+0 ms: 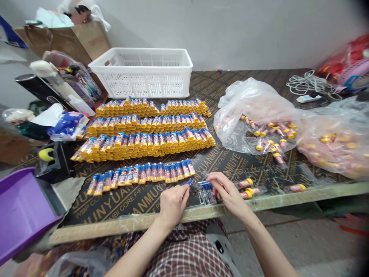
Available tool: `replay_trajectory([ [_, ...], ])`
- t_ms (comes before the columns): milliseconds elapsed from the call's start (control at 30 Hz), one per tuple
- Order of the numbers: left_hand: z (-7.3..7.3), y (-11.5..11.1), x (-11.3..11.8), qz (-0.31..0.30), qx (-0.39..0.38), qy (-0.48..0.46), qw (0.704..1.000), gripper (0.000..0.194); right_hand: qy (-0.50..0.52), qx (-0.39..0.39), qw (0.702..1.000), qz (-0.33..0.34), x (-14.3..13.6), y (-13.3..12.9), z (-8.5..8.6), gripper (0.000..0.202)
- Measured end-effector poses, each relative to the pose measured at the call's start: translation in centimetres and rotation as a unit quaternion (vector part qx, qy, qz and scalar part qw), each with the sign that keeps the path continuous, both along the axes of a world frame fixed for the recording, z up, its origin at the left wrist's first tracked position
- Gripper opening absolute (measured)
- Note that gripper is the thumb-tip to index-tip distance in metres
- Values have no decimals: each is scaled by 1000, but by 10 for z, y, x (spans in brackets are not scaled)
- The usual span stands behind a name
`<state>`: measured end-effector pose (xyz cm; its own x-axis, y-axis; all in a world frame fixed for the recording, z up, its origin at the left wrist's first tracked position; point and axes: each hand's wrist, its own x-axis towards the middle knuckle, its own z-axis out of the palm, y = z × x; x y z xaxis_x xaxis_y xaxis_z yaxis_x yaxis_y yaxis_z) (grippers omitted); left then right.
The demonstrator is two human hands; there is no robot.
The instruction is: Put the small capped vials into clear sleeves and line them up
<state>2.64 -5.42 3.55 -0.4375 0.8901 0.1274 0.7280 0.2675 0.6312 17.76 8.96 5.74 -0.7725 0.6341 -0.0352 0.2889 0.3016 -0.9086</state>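
My left hand [174, 200] is closed near the table's front edge, its thumb and fingertips pinching a small blue strip [188, 182]. To its right, my right hand [227, 192] has bent fingers beside a small stack of printed blue-and-dark labels [206, 195]; what its fingertips hold, if anything, is hidden. Beyond both hands runs a single row of small clear tubes [141, 174] with yellow ends, blue tops and printed wraps. Right of my right hand lie a few loose yellow-capped tubes [245, 182] without blue tops, filled with something pinkish.
Stacked rows of finished-looking tubes [150, 142] fill the left middle, before a white plastic basket [144, 79]. Clear bags [256, 104] of yellow-capped tubes lie at right. A purple dustpan [25, 211] sits at left, a coiled white cable [311, 84] at back right.
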Motion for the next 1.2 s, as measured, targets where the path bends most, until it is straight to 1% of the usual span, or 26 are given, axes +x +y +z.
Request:
replay_trajectory([
  [67, 2, -1, 1, 0, 11, -23, 1000, 32, 5, 68, 998, -8, -6, -1, 1, 28],
  [100, 3, -2, 1, 0, 14, -33, 999, 32, -1, 84, 996, -15, -9, -2, 1, 27],
  [167, 6, -2, 3, -4, 18, -51, 999, 31, -23, 81, 996, -15, -14, -6, 2, 21],
  [233, 10, -1, 3, -4, 30, -72, 997, 30, -29, 75, 997, 2, -18, -10, 2, 18],
  [300, 16, 2, 3, 31, 56, -107, 992, 26, -14, 81, 996, 15, -21, -13, 4, 15],
  [367, 21, 8, 1, 95, 86, -174, 976, 26, 2, 84, 996, 15, -23, -15, 7, 17],
  [433, 24, 14, -2, 135, 89, -284, 945, 31, 3, 76, 997, 16, -23, -16, 10, 16],
  [500, 24, 20, -4, 134, 67, -385, 910, 26, -7, 74, 997, 21, -22, -17, 10, 16],
  [533, 23, 22, -4, 128, 54, -412, 900, 23, -15, 80, 996, 22, -21, -17, 9, 15],
  [567, 21, 24, -5, 122, 42, -418, 899, 21, -24, 89, 996, 22, -20, -17, 8, 14],
  [600, 20, 25, -5, 114, 29, -403, 908, 19, -33, 100, 994, 19, -18, -16, 5, 13],
  [633, 18, 26, -5, 103, 13, -372, 922, 18, -41, 113, 993, 14, -15, -15, 3, 13],
  [700, 16, 26, -5, 74, -31, -274, 958, 13, -46, 138, 989, -3, -9, -12, -3, 17],
  [767, 13, 25, -4, 45, -82, -155, 983, 11, -39, 157, 986, -27, -2, -7, -7, 26],
  [800, 12, 24, -3, 34, -103, -101, 989, 10, -32, 164, 985, -42, 1, -5, -8, 28],
  [867, 9, 21, -2, 17, -126, -18, 992, 8, -24, 168, 983, -74, 6, -2, -9, 26],
  [933, 5, 18, 1, 10, -112, 19, 993, 8, -23, 155, 982, -109, 10, -1, -7, 23],
  [967, 4, 17, 1, 11, -91, 15, 996, 10, -20, 144, 981, -125, 10, -1, -6, 23],
  [1000, 3, 16, 2, 17, -63, -10, 998, 11, -11, 133, 981, -139, 11, -3, -4, 23],
  [1033, 3, 17, 2, 31, -31, -61, 997, 12, 5, 122, 981, -151, 11, -4, -2, 22],
  [1067, 3, 18, 1, 51, 2, -134, 990, 12, 27, 111, 980, -160, 10, -6, 0, 20],
  [1100, 5, 19, 0, 77, 33, -223, 971, 12, 50, 102, 980, -165, 9, -9, 2, 18],
  [1133, 7, 22, -3, 105, 58, -321, 940, 12, 72, 95, 979, -167, 8, -11, 4, 16],
  [1200, 13, 27, -8, 150, 90, -497, 850, 15, 101, 90, 977, -166, 7, -16, 8, 15],
])
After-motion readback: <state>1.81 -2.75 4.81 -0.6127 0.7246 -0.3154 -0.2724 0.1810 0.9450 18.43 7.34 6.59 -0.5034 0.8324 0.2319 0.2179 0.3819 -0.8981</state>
